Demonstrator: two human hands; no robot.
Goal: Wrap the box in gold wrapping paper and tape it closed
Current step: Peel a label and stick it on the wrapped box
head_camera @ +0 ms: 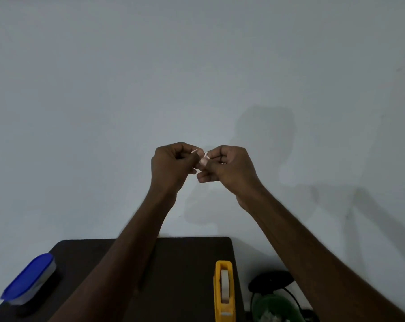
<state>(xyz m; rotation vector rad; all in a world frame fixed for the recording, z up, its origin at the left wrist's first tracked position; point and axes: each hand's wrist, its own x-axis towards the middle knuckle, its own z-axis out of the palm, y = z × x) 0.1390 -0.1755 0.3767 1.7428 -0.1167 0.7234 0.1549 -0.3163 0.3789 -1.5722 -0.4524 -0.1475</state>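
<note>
Holding a short strip of tape (202, 159) up in front of the wall, stretched between both hands: left hand (171, 166) pinching one end with curled fingers, right hand (229, 168) pinching the other. Strip thin, pale, translucent, long axis running left to right. Sitting well below on the dark worktop (180, 275): a yellow plastic tape dispenser (224, 291), nearer the right arm. Box and gold paper lying out of view.

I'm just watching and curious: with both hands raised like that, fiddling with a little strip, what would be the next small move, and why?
Probably lowering the hands to the table. The left hand and right hand pinch a small tape piece in the air, above the yellow tape dispenser. No box or gold paper shows here.
</note>
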